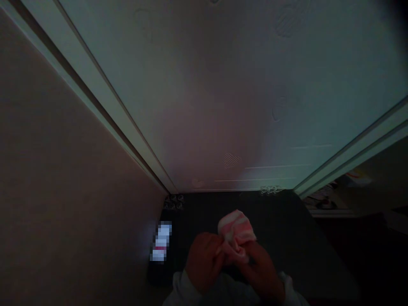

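- At lower centre of frame, grasping crumpled pink-and-white striped cloth (238, 229) between left hand (204, 258) and right hand (260, 265).
- Apparently bunching or folding.
- Probably calls next for steady pinching from both sides.

Left sleeve (186, 287): was pale grey, looking faintly bluish, and sat loose
Right sleeve (290, 289): matched in colour, its edge softly rumpled
Garment front (234, 291): looked dim grey
Left hand (204, 259): was bare
Right hand (260, 265): was bare too
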`<state>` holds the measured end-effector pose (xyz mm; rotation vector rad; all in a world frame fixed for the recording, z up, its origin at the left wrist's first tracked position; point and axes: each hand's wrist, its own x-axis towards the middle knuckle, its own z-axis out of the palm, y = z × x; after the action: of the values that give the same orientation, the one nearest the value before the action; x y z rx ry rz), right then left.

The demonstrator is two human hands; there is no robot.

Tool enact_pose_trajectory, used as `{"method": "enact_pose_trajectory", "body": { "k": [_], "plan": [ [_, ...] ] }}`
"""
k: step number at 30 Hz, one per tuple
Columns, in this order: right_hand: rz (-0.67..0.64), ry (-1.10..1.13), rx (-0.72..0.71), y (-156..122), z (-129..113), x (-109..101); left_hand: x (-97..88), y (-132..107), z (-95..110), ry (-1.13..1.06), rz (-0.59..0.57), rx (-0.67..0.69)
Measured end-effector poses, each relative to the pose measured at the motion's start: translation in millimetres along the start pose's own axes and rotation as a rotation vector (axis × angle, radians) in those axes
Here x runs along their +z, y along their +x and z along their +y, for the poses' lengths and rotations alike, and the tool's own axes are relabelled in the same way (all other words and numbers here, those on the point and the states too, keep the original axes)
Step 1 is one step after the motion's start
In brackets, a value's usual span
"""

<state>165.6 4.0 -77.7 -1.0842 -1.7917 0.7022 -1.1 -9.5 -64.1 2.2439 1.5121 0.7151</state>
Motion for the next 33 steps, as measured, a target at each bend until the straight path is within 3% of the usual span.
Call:
{"method": "enact_pose_trajectory", "body": {
  "k": [3, 7, 14, 18, 23, 29, 33],
  "plan": [
    [-0.045, 0.097, 0.176, -3, 0, 2, -2.2, -3, 1, 0.118, -0.069, 0.051],
    [-0.104, 0.163, 0.297, -4, -2, 0, -0.8, -3, 2, 0.222, -0.17, 0.051],
    [-0.108, 0.154, 0.371, -11, 5, -1, 0.1, 4, 2, 0.248, -0.218, 0.057],
    [-0.11, 0.259, 0.485, -11, 3, -3, -5.5, 5, 2, 0.216, -0.288, 0.063],
    [-0.13, 0.496, 0.621, 2, 1, -3, -12.2, 4, -1, -0.008, -0.404, -0.077],
    [-0.175, 0.889, 0.75, 10, 1, 6, -18.2, 7, 3, -0.158, -0.403, -0.124],
    [-0.163, 1.13, 0.857, 8, -5, 13, -21.1, 6, 8, -0.509, -0.356, -0.234]
  ]
}}
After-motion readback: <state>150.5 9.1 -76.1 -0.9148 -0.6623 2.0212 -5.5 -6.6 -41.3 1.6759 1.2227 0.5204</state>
